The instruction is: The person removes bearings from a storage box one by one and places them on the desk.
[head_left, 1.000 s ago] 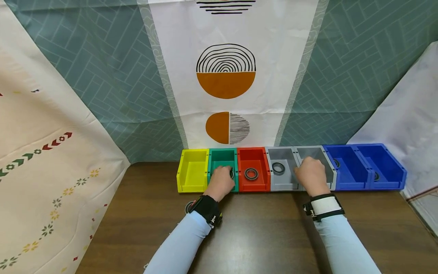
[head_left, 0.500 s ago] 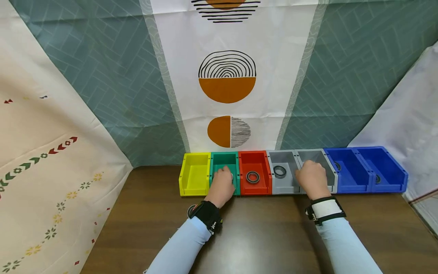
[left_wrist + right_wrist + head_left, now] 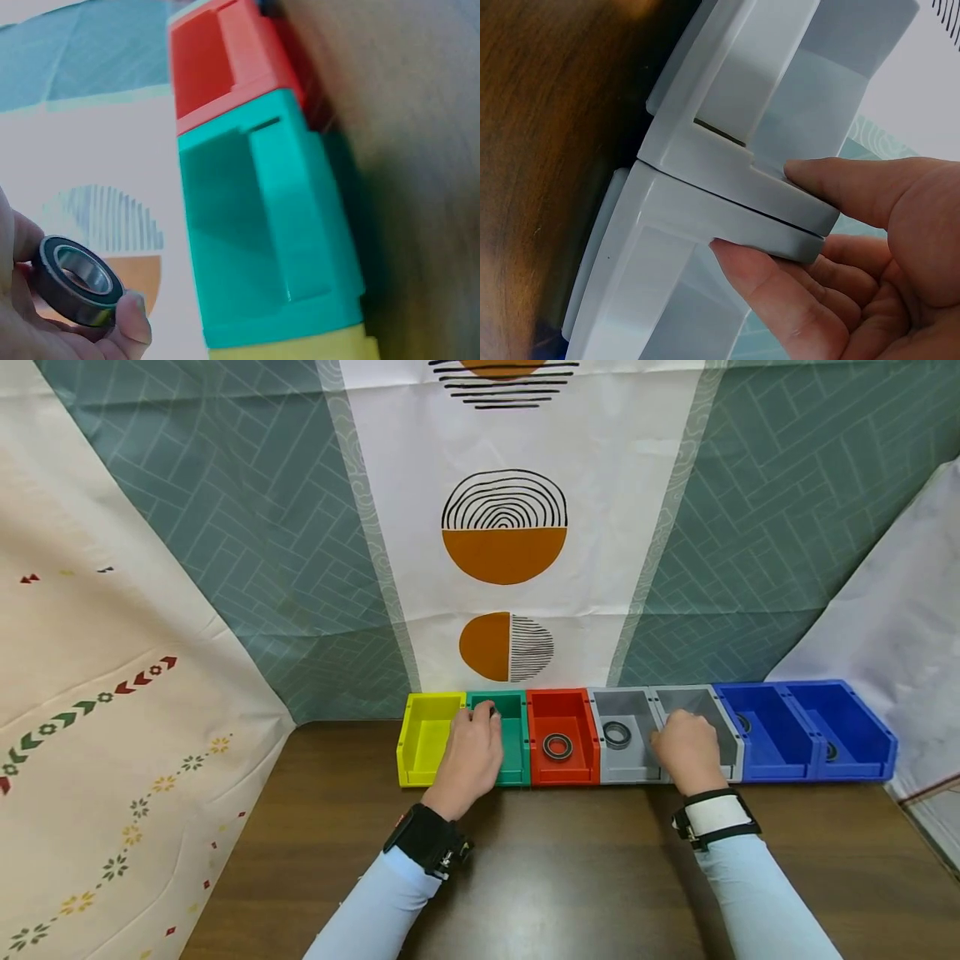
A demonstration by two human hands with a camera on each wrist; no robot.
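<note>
A ball bearing [image 3: 60, 292] with a dark seal and shiny inner ring is pinched between my left thumb and fingers. In the head view this left hand [image 3: 470, 756] is over the green bin [image 3: 516, 752], hiding part of it. The left wrist view shows no bearing in the visible part of the green bin [image 3: 232, 225]. My right hand [image 3: 685, 750] grips the adjoining walls of two grey bins, thumb on one side and fingers on the other, as the right wrist view shows. The left grey bin [image 3: 633, 768] holds a bearing [image 3: 608, 737]; the right grey bin [image 3: 693, 700] is partly covered.
A yellow bin [image 3: 431, 735] stands at the row's left end. Inside the red bin [image 3: 562, 706] lies another bearing [image 3: 557, 757]. Two blue bins [image 3: 840, 718] end the row on the right, each with a bearing partly visible. Patterned cloth hangs behind the brown table [image 3: 562, 868].
My left hand has come up out of the green bin with a bearing and shifted slightly left. The bearing on the table by the left wrist is now hidden. My right hand keeps its grip.
</note>
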